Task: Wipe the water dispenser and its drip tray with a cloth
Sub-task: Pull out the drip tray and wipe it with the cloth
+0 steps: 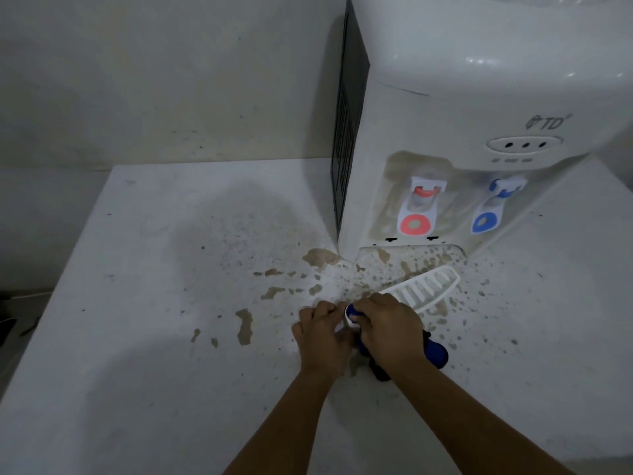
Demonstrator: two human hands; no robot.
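Dispenser (479,132) stands upright at the back of the white desk (102,337), its front carrying a red tap (419,210) and a blue tap (489,209). Below the taps, the empty tray recess is spotted with brown stains, and more brown patches spread over the desk in front of the dispenser and to the red tap's side. The white slotted tray (424,289) is out of the recess, in front of the dispenser, tilted, its long axis running from the hands up toward the blue tap. The left hand (322,334) has its fingers curled at the tray's near end, though what they pinch is hidden. The right hand (387,323) grips a blue cloth (435,351) pressed against that same end; the cloth trails out behind the wrist.
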